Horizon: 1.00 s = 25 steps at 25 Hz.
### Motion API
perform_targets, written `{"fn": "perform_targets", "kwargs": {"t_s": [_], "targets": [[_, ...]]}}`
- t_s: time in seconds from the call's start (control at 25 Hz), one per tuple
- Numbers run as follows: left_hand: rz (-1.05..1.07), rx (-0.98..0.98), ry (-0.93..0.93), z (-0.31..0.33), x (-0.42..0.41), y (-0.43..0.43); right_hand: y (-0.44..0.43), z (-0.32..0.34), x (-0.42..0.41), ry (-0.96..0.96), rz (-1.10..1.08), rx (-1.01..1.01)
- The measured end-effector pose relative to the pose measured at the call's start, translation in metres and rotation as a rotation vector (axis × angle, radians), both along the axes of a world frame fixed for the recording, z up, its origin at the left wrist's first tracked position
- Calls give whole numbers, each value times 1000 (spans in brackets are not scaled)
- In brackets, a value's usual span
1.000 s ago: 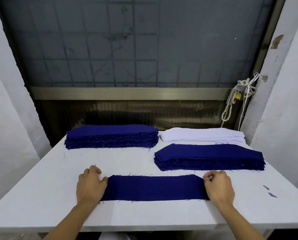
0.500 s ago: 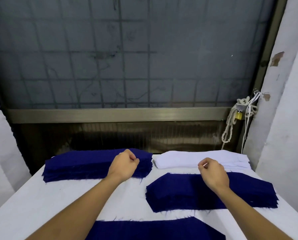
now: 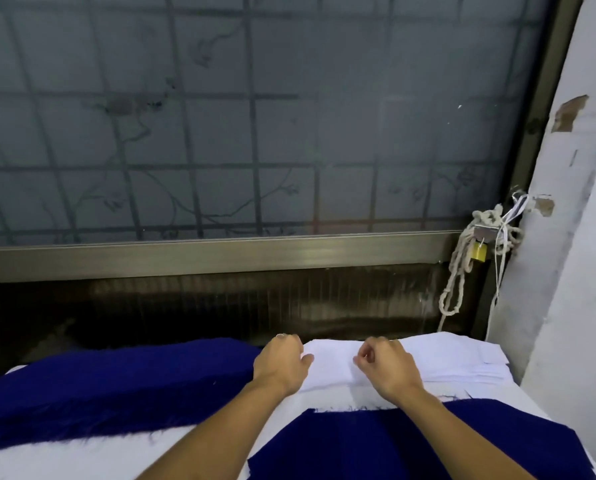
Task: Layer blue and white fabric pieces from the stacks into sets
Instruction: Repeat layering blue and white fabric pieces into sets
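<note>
**As Two Hands Reach the White Pile**

Where the left hand sits at the left end of the flat pile of white cloth pieces, its fingers are curled down and close together. Its thumb sticks out to the right and lies on the white cloth. The fingertips are hidden, so I cannot tell if they hold a piece.

The right hand is on top of the same pile, just beside the left hand. Its fingers are curled in. The thumb and first finger come together in a small ring at the top white piece. It is blurry there, so I cannot tell if cloth is pinched between them. Both bare arms reach forward from the bottom edge.

The white pile lies at the back right of the white table. Just to its left is a thick pile of dark blue cloth pieces with fuzzy edges. In front of the white pile, nearer the person, lies a second dark blue cloth pile, partly under the right arm.

Behind the table are a dull metal rail and a big cloudy window with a grid of bars. At the right, a knotted white rope and a yellow padlock hang by a white wall with chipped spots.
</note>
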State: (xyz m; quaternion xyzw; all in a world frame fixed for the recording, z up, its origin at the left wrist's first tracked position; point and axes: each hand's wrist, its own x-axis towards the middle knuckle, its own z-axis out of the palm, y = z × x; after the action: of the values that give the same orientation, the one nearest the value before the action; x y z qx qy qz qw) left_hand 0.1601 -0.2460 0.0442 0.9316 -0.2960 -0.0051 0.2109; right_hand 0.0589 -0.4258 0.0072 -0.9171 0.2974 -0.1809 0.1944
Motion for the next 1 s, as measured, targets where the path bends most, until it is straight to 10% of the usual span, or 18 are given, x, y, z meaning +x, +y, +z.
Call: {"fn": "perform_targets", "kwargs": {"t_s": [0.72, 1.0], "targets": [[-41, 148, -275, -7, 19, -25, -5, -20, 14, 2, 35, -126], [-53, -58, -5, -12, 17, -23, 0, -19, 13, -5, 48, -103]]}}
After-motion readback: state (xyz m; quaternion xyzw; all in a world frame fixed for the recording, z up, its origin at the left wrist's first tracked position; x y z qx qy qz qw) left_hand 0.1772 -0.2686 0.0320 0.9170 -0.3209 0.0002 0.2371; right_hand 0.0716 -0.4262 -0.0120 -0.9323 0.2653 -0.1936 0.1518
